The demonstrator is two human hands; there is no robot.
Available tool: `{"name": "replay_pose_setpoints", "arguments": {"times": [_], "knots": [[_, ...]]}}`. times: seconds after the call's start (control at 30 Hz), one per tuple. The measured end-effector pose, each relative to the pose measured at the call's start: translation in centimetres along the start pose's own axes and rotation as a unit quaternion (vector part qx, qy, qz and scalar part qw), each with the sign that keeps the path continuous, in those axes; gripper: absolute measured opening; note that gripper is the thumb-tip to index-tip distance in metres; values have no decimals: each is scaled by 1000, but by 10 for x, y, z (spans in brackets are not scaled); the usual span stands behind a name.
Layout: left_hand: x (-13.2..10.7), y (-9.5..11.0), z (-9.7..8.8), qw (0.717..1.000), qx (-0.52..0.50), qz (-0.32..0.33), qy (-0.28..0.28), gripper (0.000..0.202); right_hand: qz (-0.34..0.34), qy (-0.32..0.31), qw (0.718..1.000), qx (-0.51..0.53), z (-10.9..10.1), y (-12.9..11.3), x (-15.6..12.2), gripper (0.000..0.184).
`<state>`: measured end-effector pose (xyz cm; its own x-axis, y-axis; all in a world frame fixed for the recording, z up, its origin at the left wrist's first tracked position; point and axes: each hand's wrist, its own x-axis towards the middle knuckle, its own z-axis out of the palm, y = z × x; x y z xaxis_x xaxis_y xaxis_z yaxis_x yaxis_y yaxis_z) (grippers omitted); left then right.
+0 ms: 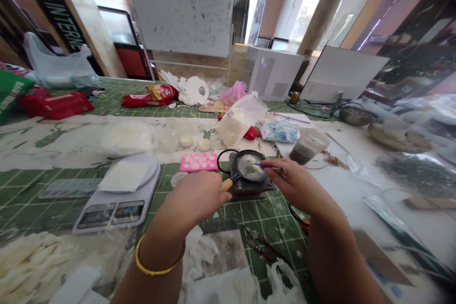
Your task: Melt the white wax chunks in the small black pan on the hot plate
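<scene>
A small black frying pan (pixel 265 156) sits on a small dark hot plate (pixel 249 194). My left hand (pixel 199 197) is closed round the pan's wooden handle (pixel 227 184). White lumps in cloudy liquid (pixel 247 164) lie inside the pan. Pinched in my right hand (pixel 294 185) is a thin blue stick (pixel 257 165), its tip down in the pan; its far end is partly hidden by my fingers. Just left of the pan lies a pink mold (pixel 198 162) with pale filled cavities. Two small tubs of pale stuff (pixel 204 145) stand behind the mold.
At left are a kitchen scale (pixel 121 199) with white paper on it and a pile of white flakes (pixel 32 263). Black-handled snips (pixel 261 244) lie in front of the hot plate. A plastic cup (pixel 309 145) of dark stuff stands at right, near a plastic bag (pixel 240 121).
</scene>
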<state>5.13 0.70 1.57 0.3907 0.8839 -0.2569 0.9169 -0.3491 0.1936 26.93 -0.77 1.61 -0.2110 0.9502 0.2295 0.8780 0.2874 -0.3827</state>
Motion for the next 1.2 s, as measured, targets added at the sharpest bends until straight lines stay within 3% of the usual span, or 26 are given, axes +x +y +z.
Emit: {"name": "replay_pose_setpoints", "arguments": {"times": [0.17, 0.37, 0.57, 0.7, 0.83, 0.97, 1.13, 1.2], "knots": [[-1, 0, -1, 1000, -1, -3, -3, 34, 2, 8, 1000, 15, -3, -2, -4, 29], [0, 0, -2, 1000, -3, -8, -4, 36, 41, 96, 994, -42, -2, 8, 2, 30], [1, 0, -1, 1000, 4, -4, 4, 33, -1, 12, 1000, -13, 2, -2, 0, 30], [1, 0, -1, 1000, 5, 3, 3, 33, 14, 58, 998, -5, 2, -2, 0, 30], [1, 0, -1, 1000, 4, 4, 6, 34, 0, 21, 999, -25, 3, 1, 3, 31], [0, 0, 0, 1000, 4, -4, -3, 34, 9, 53, 998, -17, 3, -1, 1, 30], [2, -1, 0, 1000, 10, 3, 4, 34, 9, 17, 1000, -18, 2, -4, 0, 30], [2, -1, 0, 1000, 13, 2, 4, 32, 12, 34, 999, -11, 1, -4, -1, 29]]}}
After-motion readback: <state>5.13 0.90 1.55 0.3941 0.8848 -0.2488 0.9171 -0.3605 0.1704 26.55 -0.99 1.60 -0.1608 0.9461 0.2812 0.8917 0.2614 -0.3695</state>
